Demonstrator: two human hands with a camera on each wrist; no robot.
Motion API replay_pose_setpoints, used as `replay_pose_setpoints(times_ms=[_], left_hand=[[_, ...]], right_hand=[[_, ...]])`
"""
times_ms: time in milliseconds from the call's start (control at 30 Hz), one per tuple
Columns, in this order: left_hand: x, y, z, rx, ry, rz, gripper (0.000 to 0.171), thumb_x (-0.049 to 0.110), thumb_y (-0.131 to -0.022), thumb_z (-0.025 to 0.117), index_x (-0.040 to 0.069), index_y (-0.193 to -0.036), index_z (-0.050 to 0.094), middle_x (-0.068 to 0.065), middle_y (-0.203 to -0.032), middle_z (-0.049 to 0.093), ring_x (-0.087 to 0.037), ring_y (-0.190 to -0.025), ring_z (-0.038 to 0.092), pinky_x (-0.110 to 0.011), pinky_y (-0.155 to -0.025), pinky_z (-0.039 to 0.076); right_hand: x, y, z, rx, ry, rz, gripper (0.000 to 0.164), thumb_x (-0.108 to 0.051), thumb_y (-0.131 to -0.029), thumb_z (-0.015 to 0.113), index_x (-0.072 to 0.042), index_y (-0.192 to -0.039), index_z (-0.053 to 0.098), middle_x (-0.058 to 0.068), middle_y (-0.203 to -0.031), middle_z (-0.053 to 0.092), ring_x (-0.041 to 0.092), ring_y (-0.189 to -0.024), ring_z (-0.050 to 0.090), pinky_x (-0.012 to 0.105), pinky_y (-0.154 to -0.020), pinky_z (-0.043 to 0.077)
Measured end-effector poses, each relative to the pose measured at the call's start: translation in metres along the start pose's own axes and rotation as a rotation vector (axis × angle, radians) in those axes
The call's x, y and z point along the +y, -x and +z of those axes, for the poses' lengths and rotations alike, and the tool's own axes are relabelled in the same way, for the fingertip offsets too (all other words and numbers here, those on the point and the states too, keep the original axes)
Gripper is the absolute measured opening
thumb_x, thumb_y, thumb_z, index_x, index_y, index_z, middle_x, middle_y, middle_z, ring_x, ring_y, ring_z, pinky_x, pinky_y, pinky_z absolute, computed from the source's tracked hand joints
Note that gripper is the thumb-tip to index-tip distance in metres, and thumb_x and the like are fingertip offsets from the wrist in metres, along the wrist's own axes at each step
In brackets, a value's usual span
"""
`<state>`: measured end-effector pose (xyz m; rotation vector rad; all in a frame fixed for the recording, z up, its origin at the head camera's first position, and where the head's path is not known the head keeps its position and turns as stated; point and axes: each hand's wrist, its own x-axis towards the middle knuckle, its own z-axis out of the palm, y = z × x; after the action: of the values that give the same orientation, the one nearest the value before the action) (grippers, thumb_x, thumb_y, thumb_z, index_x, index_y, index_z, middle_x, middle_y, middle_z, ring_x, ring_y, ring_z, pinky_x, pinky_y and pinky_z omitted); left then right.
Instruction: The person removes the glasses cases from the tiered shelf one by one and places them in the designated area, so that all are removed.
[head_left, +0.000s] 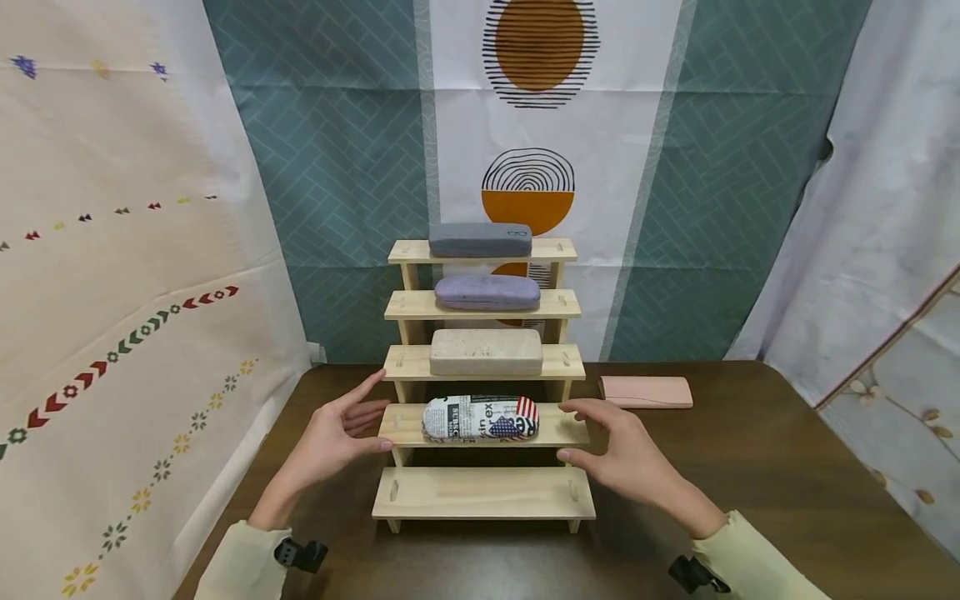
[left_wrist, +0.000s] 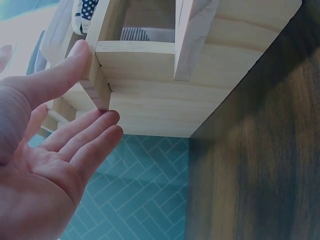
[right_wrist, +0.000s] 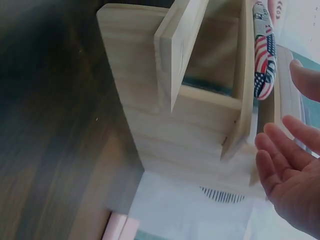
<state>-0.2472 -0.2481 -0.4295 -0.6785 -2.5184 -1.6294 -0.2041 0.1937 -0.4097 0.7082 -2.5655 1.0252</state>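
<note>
A stepped wooden display rack [head_left: 483, 493] stands on the table, with eyeglass cases on its upper tiers. The newspaper-and-flag print case [head_left: 480, 418] lies on the second tier from the bottom, between the two hands. My left hand [head_left: 333, 433] is at that tier's left end; in the left wrist view its thumb [left_wrist: 77, 52] touches the board's edge and the fingers extend beside the board's end. By the right end is my right hand [head_left: 622, 454], fingers spread and holding nothing. In the right wrist view it appears apart from the board.
Above sit a cream case [head_left: 486, 352], a lavender case [head_left: 487, 292] and a grey-blue case [head_left: 480, 240], one per tier. A pink case [head_left: 646, 392] lies on the brown table [head_left: 720, 475] right of the rack. Patterned cloths [head_left: 330, 167] hang behind and at both sides.
</note>
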Motion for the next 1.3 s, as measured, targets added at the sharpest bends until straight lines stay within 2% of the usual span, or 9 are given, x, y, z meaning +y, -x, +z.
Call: replay_pose_setpoints(times_ms=[300, 533, 733, 867, 1100, 1300], left_hand=[[0.000, 0.002, 0.000, 0.006, 0.012, -0.007, 0.104, -0.001, -0.077, 0.093, 0.025, -0.164, 0.042, -0.025, -0.146, 0.058, -0.039, -0.131, 0.061, -0.059, -0.104, 0.049], [0.002, 0.002, 0.001, 0.013, 0.004, -0.022, 0.104, 0.000, -0.078, 0.093, 0.026, -0.164, 0.042, -0.025, -0.142, 0.061, -0.039, -0.131, 0.061, -0.059, -0.104, 0.049], [0.004, 0.003, 0.001, 0.016, 0.001, -0.025, 0.104, -0.001, -0.077, 0.093, 0.026, -0.164, 0.042, -0.025, -0.142, 0.061, -0.039, -0.131, 0.061, -0.052, -0.104, 0.052], [0.004, 0.002, 0.001, 0.012, -0.005, -0.024, 0.103, 0.000, -0.078, 0.093, 0.026, -0.164, 0.042, -0.025, -0.142, 0.061, -0.038, -0.130, 0.061, -0.045, -0.103, 0.055], [0.004, 0.001, 0.000, 0.015, 0.006, -0.020, 0.104, -0.002, -0.077, 0.093, 0.024, -0.164, 0.042, -0.026, -0.142, 0.061, -0.040, -0.130, 0.061, -0.054, -0.103, 0.052], [0.004, 0.001, 0.000, 0.013, -0.001, -0.017, 0.104, -0.002, -0.077, 0.093, 0.024, -0.164, 0.042, -0.025, -0.142, 0.061, -0.039, -0.129, 0.062, -0.054, -0.103, 0.052]], right_hand=[[-0.006, -0.018, 0.017, -0.049, -0.078, -0.002, 0.064, -0.023, -0.085, 0.092, -0.015, -0.142, 0.065, 0.001, -0.139, 0.065, 0.023, -0.118, 0.067, 0.051, -0.098, 0.056], [-0.008, -0.029, 0.024, -0.069, -0.103, -0.023, 0.064, -0.019, -0.085, 0.092, -0.010, -0.142, 0.064, 0.004, -0.139, 0.065, 0.024, -0.124, 0.065, 0.049, -0.101, 0.056], [-0.008, -0.034, 0.030, -0.072, -0.083, -0.035, 0.064, -0.019, -0.085, 0.092, -0.009, -0.142, 0.065, 0.003, -0.140, 0.065, 0.026, -0.131, 0.060, 0.050, -0.108, 0.051], [-0.008, -0.036, 0.032, -0.068, -0.078, -0.039, 0.064, -0.018, -0.083, 0.093, -0.010, -0.140, 0.066, 0.003, -0.137, 0.067, 0.025, -0.127, 0.063, 0.050, -0.106, 0.053], [-0.008, -0.040, 0.034, -0.077, -0.087, -0.034, 0.064, -0.019, -0.084, 0.093, -0.011, -0.141, 0.066, 0.003, -0.135, 0.068, 0.020, -0.121, 0.065, 0.048, -0.102, 0.055], [-0.008, -0.043, 0.037, -0.092, -0.083, -0.033, 0.066, -0.020, -0.083, 0.094, -0.008, -0.142, 0.065, 0.003, -0.132, 0.069, 0.020, -0.114, 0.066, 0.050, -0.100, 0.056]])
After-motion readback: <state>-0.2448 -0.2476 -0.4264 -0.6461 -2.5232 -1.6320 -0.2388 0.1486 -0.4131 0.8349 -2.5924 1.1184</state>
